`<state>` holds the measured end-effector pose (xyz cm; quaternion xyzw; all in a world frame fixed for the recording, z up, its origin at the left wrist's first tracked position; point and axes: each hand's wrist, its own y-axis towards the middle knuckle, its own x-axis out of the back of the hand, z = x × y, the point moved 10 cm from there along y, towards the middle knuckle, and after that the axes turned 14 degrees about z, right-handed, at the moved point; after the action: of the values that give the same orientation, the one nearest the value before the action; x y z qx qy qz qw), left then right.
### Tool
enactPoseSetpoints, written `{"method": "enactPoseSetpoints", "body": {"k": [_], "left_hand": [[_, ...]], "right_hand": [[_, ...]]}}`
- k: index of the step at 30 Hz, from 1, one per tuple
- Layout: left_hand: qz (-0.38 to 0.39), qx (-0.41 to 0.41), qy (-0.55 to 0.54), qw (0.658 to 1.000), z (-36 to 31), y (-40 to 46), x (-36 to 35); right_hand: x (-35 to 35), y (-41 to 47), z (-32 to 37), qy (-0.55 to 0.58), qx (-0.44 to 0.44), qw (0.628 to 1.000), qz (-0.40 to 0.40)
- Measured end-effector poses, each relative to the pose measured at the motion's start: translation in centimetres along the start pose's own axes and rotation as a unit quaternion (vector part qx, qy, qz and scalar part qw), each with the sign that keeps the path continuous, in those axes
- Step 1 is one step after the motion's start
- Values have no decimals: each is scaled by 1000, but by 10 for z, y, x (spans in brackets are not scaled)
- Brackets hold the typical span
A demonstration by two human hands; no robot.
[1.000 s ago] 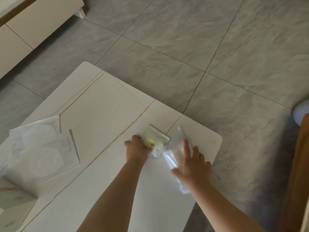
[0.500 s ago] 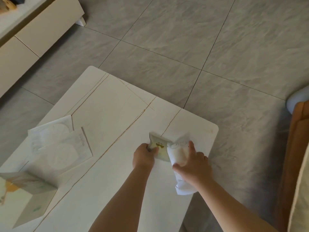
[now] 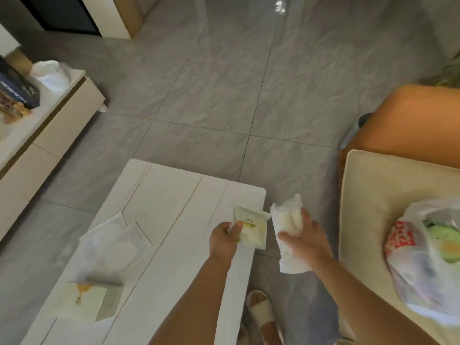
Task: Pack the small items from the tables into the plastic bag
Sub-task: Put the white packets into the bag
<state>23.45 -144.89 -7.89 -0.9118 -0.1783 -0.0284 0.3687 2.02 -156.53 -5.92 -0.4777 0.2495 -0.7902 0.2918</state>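
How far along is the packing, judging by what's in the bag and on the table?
Partly done. The plastic bag on the cushion already holds some items. In hand: the left hand grips a small packet, the right hand a white pouch. Left: flat packets and a small box on the table.

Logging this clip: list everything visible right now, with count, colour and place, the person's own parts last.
Table: 1, white, lower left.
Flat packets: 2, white, on the table.
Box: 1, pale yellow, table's near end.
Plastic bag: 1, white and red, partly filled, on the cushion at right.
Cushion: 1, cream, on the orange seat.
Cabinet: 1, cream, left, holding a dark box.
Slippers: pale, on the floor.
Sachet: 1, pale yellow, held by the left hand.
Pouch: 1, white, held by the right hand.
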Motion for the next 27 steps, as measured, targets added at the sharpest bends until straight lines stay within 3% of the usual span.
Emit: {"method": "enactPoseSetpoints", "body": {"k": [7,13,20,27], "left_hand": [[69,-43,44,996,-72,-76,-96],[115,-56,95,987,-114,-101,-194],[180,-54,113,976,-148,-106,-339],[191,-15,154,969,-145,-79,-452]], "right_hand": [[88,-84,-73,100,-28,994,-39],[143,-125,-178,102,-105,987,-68],[205,-135,-306,100,-181,975,-78],[253,-100,-391,56,-205,975,-66]]}}
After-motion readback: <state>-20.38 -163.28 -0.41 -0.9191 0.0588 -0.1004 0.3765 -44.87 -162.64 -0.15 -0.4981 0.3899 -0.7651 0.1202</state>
